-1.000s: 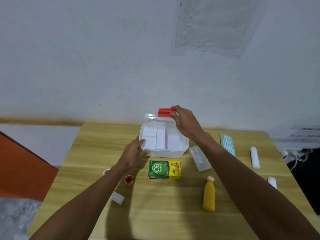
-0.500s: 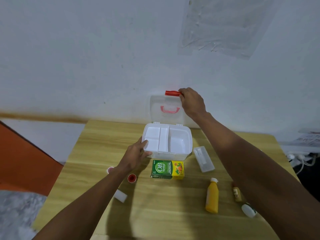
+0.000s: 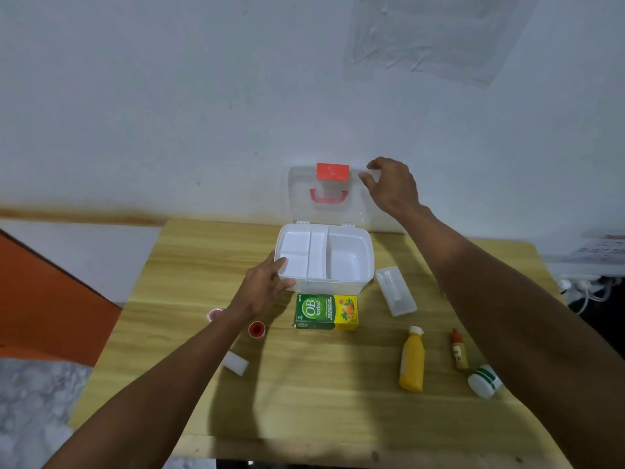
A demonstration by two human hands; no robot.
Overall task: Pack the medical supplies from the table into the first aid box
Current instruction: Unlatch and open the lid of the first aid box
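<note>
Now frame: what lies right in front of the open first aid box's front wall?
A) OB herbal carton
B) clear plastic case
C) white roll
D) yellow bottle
A: the OB herbal carton lies flat just before the front wall of the first aid box; the yellow bottle and clear plastic case sit off to the right.

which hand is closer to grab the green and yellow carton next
Left. The left hand grips the first aid box at its front left corner, just beside the carton. The right hand is up at the open lid, farther away.
</note>
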